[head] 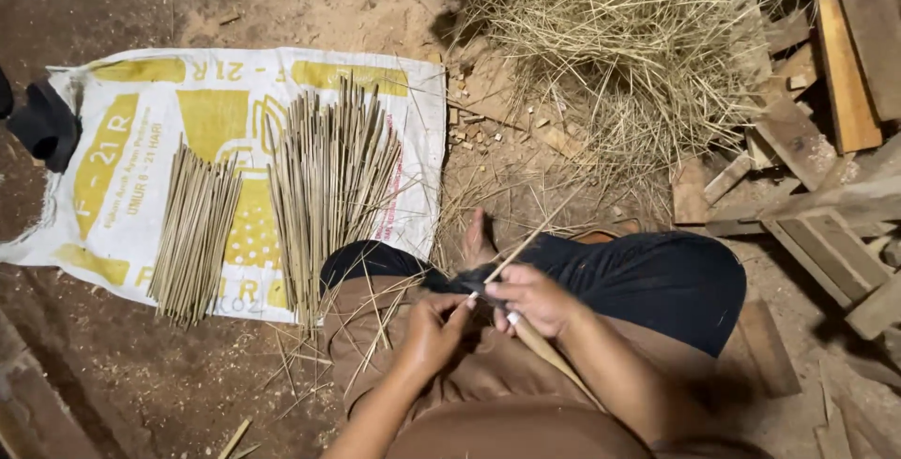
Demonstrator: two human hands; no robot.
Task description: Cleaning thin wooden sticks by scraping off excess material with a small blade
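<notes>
Holding: the left hand point(430, 335) and the right hand point(533, 298) meet over the lap, both closed on 1 thin bamboo strip point(535, 234); the left grip pinches it near its middle, the right grip wraps it together with what looks like a small blade, too hidden to be sure.
Strip: pale, straight, slanting from the lap up toward the straw pile point(638, 55).
Sack: a white and yellow woven sack point(122, 130) lies flat on the floor, its right edge near the bent knee.
Bundles: 2 fans of cut sticks lie on the sack, a short bundle point(194, 234) near its lower edge and a long bundle point(330, 187) toward its right edge, apart.
Floor: bare brown dirt floor point(141, 374), open at lower left.
Planks: rough wooden planks point(826, 224) crowd the right side.
</notes>
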